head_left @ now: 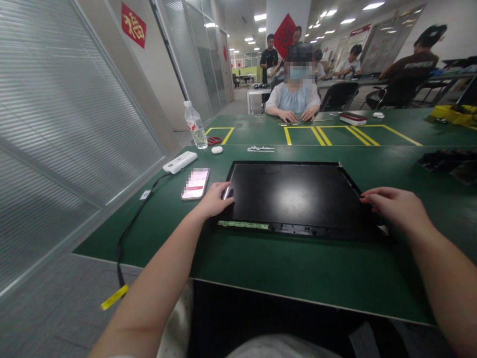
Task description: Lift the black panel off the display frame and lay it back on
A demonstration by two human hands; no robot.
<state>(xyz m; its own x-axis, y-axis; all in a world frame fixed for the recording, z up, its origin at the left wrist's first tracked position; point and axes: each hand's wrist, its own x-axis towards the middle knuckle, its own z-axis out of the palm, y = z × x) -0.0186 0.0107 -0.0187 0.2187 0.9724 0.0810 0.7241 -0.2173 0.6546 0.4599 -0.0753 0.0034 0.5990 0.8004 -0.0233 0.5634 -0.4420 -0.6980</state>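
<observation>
A large black flat panel (294,196) lies on the green table (290,268) in front of me, with a strip of green circuit board along its near edge. My left hand (213,200) rests on the panel's left edge, fingers curled round a small silvery thing I cannot make out. My right hand (395,206) lies palm down on the panel's right edge, fingers stretched out flat toward the centre, holding nothing.
Left of the panel lie a phone (196,183), a white power bank (180,162) with a black cable, a water bottle (196,126), red scissors (214,140) and small white parts (260,148). A seated person (295,94) works across the table. Dark items (447,163) sit far right.
</observation>
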